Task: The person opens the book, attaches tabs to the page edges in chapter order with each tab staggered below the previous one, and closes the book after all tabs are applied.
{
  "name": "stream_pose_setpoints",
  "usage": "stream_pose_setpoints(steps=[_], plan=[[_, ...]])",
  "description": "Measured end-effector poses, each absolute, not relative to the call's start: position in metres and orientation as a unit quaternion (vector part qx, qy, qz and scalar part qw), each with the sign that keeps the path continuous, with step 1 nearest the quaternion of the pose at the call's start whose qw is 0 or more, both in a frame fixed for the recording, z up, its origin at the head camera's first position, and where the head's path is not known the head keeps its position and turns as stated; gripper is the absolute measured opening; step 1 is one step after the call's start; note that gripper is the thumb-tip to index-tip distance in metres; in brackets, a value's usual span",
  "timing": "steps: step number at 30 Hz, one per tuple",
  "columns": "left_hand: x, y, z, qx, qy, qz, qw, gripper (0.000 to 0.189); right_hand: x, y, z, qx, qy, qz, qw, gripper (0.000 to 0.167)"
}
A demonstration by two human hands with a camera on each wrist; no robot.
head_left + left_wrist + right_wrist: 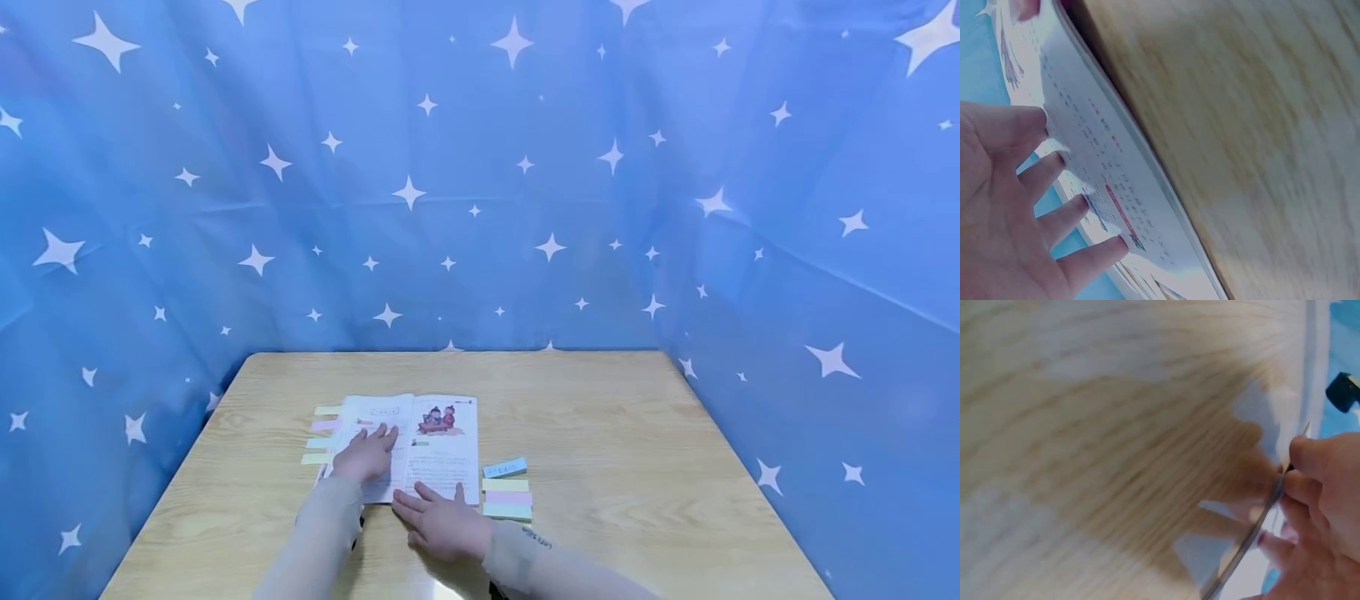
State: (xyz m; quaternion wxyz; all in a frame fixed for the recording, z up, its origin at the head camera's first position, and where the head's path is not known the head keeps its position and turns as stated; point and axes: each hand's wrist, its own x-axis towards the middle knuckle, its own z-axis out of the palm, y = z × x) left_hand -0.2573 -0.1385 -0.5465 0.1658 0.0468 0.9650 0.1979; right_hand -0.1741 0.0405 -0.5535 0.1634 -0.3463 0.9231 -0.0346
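Note:
An open book (442,458) lies on the table, with printed text and a coloured drawing of figures on its right page. Fingers spread, my left hand (365,456) rests on the left page (1104,162); its fingertips touch the paper in the left wrist view. My right hand (448,525) lies at the book's lower edge near the spine, its fingers spread and some tips on the right page. In the right wrist view, the thumb and a finger of the right hand (1325,506) are beside the book's edge (1241,550).
Coloured paper tabs (318,443) stick out from the book's left side. Right of the book lie a blue block with writing (505,467) and a stack of yellow, pink and green strips (507,498). A blue star-patterned curtain (480,167) surrounds the wooden table (600,417).

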Motion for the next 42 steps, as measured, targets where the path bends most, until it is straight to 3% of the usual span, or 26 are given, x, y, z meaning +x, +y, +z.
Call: stream_pose_setpoints(steps=[11,18,23,29,32,42], plan=[[-0.263,-0.139,-0.541,0.044,0.964,0.207,0.163,0.052,-0.179,0.038,-0.546,-0.343,0.925,-0.045,0.157,0.056],[-0.259,-0.147,-0.544,0.038,0.966,0.200,0.162,0.058,-0.183,0.038,-0.543,-0.383,0.910,-0.042,0.156,0.067],[-0.255,-0.147,-0.540,0.042,0.963,0.212,0.159,0.064,-0.190,0.043,-0.539,-0.407,0.897,-0.063,0.158,0.065],[-0.253,-0.144,-0.546,0.055,0.962,0.213,0.159,0.079,-0.198,0.071,-0.531,-0.445,0.888,-0.088,0.073,0.053],[-0.253,-0.143,-0.549,0.048,0.961,0.221,0.162,0.081,-0.207,0.092,-0.525,-0.428,0.895,-0.118,0.047,0.048],[-0.254,-0.137,-0.547,0.032,0.954,0.246,0.167,0.082,-0.235,0.166,-0.521,-0.302,0.933,-0.191,0.048,0.039]])
